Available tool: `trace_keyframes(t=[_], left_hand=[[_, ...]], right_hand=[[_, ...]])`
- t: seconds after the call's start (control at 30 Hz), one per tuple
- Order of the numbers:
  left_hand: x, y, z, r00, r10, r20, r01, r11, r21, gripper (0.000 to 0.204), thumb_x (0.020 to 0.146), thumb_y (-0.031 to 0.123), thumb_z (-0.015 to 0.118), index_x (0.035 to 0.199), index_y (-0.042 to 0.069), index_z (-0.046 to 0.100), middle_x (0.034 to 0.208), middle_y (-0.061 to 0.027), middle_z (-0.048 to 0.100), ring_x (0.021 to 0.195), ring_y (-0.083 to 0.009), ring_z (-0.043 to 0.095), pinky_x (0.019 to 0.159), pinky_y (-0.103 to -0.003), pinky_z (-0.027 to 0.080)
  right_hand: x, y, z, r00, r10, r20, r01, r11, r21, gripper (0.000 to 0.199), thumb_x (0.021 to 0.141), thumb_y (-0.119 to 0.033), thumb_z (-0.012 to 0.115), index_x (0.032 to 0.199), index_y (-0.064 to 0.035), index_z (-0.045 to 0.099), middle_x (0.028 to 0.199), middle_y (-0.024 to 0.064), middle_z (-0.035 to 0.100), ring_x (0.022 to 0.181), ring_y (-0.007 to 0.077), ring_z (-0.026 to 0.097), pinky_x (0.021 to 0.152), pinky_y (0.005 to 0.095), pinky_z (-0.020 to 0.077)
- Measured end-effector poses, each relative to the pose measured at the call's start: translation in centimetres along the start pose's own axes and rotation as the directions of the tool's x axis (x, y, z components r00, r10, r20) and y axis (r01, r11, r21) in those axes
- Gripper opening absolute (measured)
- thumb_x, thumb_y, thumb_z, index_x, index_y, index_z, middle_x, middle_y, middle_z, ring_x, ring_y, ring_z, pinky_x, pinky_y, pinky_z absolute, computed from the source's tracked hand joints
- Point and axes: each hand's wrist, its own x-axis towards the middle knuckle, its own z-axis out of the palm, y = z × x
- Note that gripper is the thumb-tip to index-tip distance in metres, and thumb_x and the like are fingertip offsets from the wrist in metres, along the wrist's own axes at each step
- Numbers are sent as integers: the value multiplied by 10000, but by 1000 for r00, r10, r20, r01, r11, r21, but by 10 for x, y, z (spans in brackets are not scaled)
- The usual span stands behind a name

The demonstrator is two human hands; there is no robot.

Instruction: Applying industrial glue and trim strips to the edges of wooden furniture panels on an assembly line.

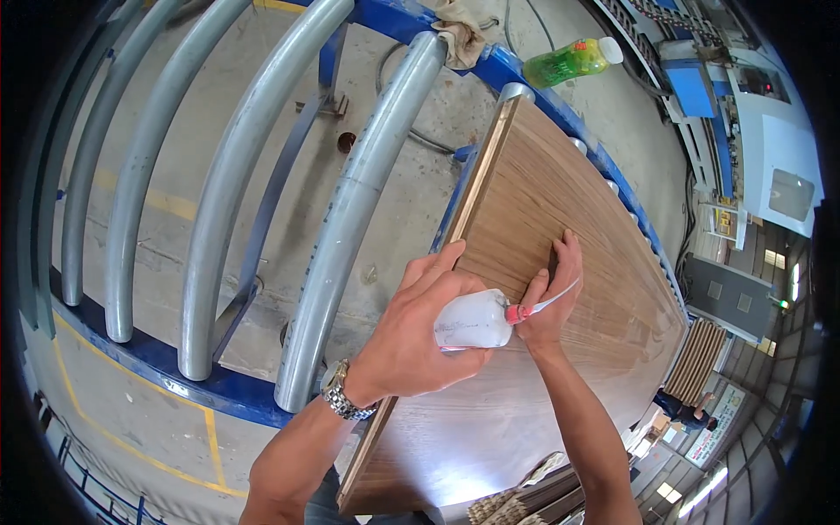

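My left hand (pixel 420 324), with a metal-banded watch on its wrist, is wrapped around a white translucent squeeze bottle (pixel 472 322). The bottle lies tilted on its side, its red cap and thin pale nozzle pointing right, over my right hand (pixel 553 297). That hand rests on a brown wood-grain panel (pixel 516 188), fingers stretched out and thumb apart. A dark patch shows between thumb and fingers; whether it is shadow or a small thing I cannot tell. The panel's long left edge (pixel 477 185) shows a lighter, layered side, close to my left hand.
Steel rollers (pixel 346 236) on a blue frame (pixel 166 372) stand to the left. At the far end are a crumpled rag (pixel 459 33) and a green-filled bottle with a white cap (pixel 573 63). Machinery (pixel 774 149) stands on the right; a person (pixel 687 411) is in the distance.
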Motion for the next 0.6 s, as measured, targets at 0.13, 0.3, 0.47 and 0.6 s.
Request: trace_keyframes(t=[0.13, 0.3, 0.47, 0.6], left_hand=[[-1, 3, -1, 1000, 2, 17, -2, 998, 55, 572, 752, 192, 907, 1260, 44, 691, 1458, -242, 646, 1533, -474, 433, 1203, -536, 408], [2, -3, 2, 997, -69, 25, 68, 998, 17, 613, 737, 214, 915, 1275, 40, 678, 1566, -345, 545, 1520, -470, 440, 1198, -516, 416], [12, -1, 12, 997, -60, 58, 56, 996, 64, 626, 730, 221, 916, 1276, 46, 663, 1609, -371, 494, 1491, -467, 456, 1184, -513, 430], [10, 2, 6, 998, -57, 21, 53, 987, 152, 648, 692, 151, 937, 1275, 66, 668, 1580, -284, 569, 1485, -405, 516, 1156, -484, 462]], right_hand=[[-1, -4, -1, 1000, -23, -17, 22, 998, -53, 485, 992, -60, 516, 1469, 25, 541, 1639, 253, 487, 1520, 458, 445, 1271, 555, 310], [-2, -2, -2, 1000, -4, -7, 4, 999, -33, 468, 1027, -110, 514, 1475, 25, 539, 1651, 231, 485, 1537, 443, 435, 1277, 543, 289], [1, 8, -6, 1000, 7, -14, -7, 999, -49, 473, 1027, -123, 519, 1476, 25, 540, 1654, 224, 486, 1542, 442, 430, 1279, 541, 285], [4, 2, 2, 1000, 7, 0, -7, 1000, -23, 505, 986, -87, 534, 1479, 20, 537, 1658, 230, 477, 1552, 449, 411, 1288, 551, 269]])
